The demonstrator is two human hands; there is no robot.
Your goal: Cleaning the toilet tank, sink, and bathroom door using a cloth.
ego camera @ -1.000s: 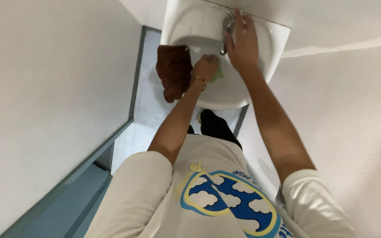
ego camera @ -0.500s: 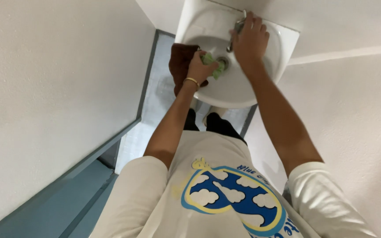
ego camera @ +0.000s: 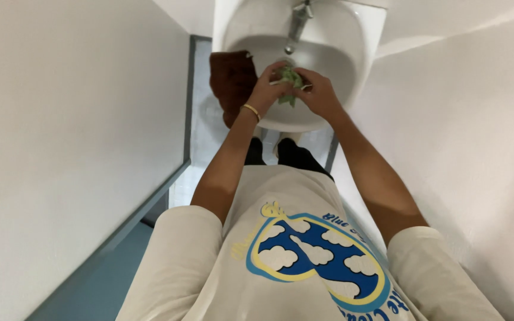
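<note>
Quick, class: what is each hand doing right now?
Left hand: closed on the green cloth over the sink.
Right hand: closed on the same cloth.

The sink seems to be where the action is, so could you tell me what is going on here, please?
A person in a cream T-shirt stands over a white sink and looks down at it. The left hand and the right hand are together over the bowl, both gripping a small green cloth bunched between them. The tap sits just beyond, with neither hand on it. A brown towel hangs beside the sink on the person's left.
</note>
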